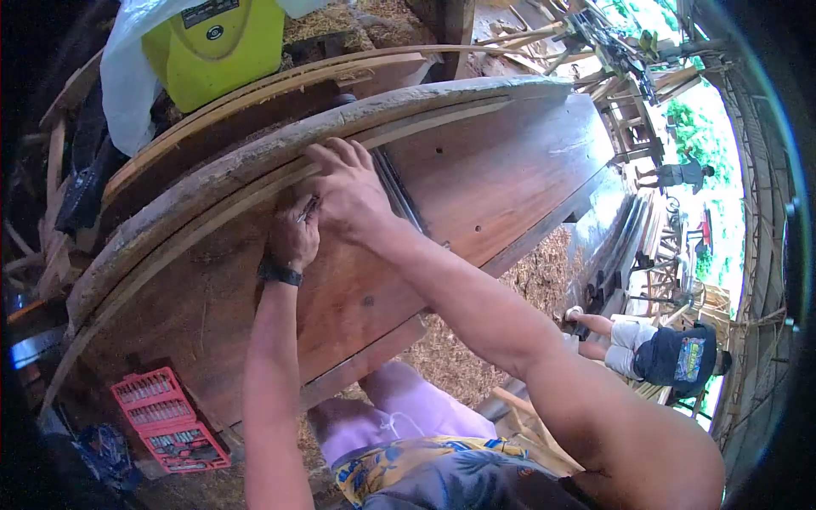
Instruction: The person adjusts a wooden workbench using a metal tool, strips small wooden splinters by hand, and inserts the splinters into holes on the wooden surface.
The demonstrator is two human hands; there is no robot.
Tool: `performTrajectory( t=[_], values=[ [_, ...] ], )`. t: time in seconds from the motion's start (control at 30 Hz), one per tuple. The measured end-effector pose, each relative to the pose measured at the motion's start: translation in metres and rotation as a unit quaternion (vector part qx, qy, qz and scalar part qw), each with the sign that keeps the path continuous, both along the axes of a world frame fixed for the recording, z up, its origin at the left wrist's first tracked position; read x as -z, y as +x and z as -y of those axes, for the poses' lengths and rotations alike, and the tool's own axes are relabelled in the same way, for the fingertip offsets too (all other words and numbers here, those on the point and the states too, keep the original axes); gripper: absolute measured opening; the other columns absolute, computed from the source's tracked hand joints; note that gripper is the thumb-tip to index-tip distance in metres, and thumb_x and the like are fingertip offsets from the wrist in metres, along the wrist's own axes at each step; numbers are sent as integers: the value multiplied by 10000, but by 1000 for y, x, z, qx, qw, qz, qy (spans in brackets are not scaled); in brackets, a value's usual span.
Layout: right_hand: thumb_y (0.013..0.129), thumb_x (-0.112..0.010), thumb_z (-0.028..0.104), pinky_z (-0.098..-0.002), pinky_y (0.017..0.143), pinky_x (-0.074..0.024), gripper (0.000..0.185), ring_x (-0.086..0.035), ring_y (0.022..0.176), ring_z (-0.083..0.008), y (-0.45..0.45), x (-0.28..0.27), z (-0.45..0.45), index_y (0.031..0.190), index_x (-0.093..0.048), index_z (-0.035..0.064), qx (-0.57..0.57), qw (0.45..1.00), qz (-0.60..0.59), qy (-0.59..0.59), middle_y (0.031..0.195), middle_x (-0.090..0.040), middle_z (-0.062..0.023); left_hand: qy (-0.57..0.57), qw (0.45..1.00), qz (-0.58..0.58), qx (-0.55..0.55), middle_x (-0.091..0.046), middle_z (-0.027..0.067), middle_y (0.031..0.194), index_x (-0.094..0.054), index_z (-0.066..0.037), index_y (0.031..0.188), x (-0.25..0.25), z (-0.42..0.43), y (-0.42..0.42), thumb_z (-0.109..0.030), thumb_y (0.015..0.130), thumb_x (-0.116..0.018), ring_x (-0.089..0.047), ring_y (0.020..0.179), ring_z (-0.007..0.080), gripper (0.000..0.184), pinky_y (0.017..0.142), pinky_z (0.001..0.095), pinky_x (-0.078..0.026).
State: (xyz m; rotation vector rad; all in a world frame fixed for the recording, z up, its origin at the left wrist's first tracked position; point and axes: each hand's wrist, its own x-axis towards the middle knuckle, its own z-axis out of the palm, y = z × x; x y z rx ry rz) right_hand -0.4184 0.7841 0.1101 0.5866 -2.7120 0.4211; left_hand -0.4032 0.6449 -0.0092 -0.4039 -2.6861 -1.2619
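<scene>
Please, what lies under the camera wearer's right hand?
The right hand crosses a long, pale wooden strip, visible on both sides, and a broad, reddish-brown wooden panel. Whatever its palm covers cannot be seen.

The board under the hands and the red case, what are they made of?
The board looks like wood: brown, with streaky grain and dark spots. Its surface seems smooth with a faint sheen, maybe from varnish, but I can't be sure. The red case is probably hard plastic: its colour is even and it has shaped rows.
</scene>
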Motion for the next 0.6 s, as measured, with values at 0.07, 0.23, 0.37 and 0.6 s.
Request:
performTrajectory(
  t=[0.07, 0.23, 0.37, 0.6],
  values=[
    [790, -666, 269, -478, 987, -447, 337, -567, 1148, -393, 0, -12, 6, 1059, -704, 70, 83, 991, 38, -99, 1179, -649, -162, -25, 999, -16, -14, -708, 152, 970, -672, -76, 1061, 2, -2, -1, -272, 960, -573, -666, 939, 357, 242, 793, 469, -533],
    [838, -687, 373, -481, 942, -482, 465, -612, 1079, -437, -4, -42, 9, 1148, -661, 29, 239, 890, 375, -99, 1086, -674, -234, -30, 998, -37, -40, -696, 160, 1040, -667, -73, 1076, -6, -4, 2, -253, 895, -633, -662, 958, 359, 258, 806, 460, -534],
    [791, -692, 299, -457, 934, -492, 423, -614, 1061, -434, -11, 4, 0, 1175, -674, 122, 48, 953, 291, -72, 1115, -670, -210, -14, 992, -125, -28, -671, 175, 1117, -656, -64, 1104, -2, -4, -5, -204, 813, -681, -648, 987, 377, 324, 847, 461, -532],
    [738, -711, 233, -498, 901, -479, 408, -578, 1081, -394, -4, 14, 6, 1132, -672, 137, -71, 995, 16, -61, 1176, -629, -169, 29, 998, -62, 12, -685, 180, 911, -686, -56, 1027, 5, -1, -4, -162, 862, -667, -653, 893, 390, 197, 839, 458, -532]
  ],
)
